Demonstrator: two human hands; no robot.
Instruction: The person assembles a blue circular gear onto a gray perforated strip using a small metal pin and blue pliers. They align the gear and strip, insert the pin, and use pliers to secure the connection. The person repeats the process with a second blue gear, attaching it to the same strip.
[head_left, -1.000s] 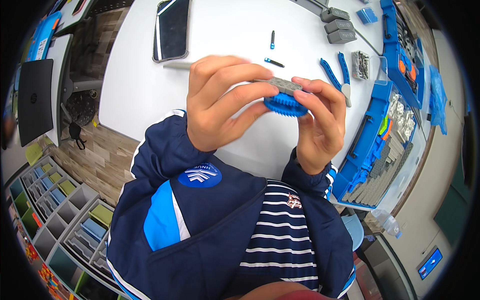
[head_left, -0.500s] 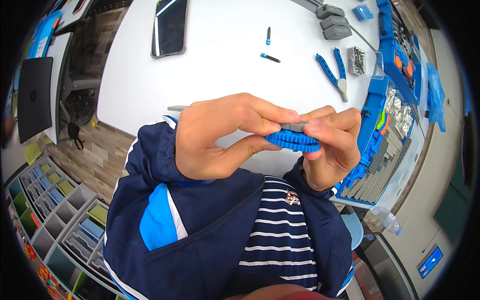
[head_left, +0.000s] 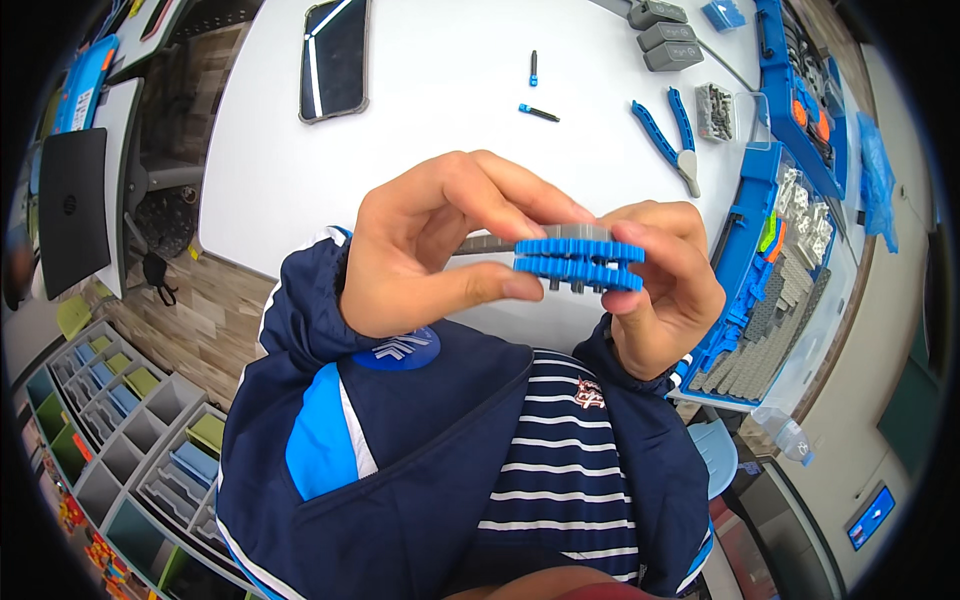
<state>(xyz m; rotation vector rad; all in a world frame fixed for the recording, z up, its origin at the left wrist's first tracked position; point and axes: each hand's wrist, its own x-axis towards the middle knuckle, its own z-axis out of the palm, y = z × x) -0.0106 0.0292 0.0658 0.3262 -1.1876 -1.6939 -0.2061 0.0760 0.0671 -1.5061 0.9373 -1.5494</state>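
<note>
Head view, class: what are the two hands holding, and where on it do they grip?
Both hands hold a stack of blue toothed gears with a grey beam. The left hand pinches its left edge between thumb and fingers; the right hand grips its right edge.

A white table [head_left: 420, 150] carries a phone [head_left: 334, 58] near its left edge, two small blue pins [head_left: 537, 95], and blue pliers [head_left: 672, 135] toward its right edge.

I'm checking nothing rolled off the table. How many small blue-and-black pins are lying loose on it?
2. One pin lies upright-looking near the table's far edge; the other pin lies slanted just nearer, right of the phone. The hands may hide others.
</note>
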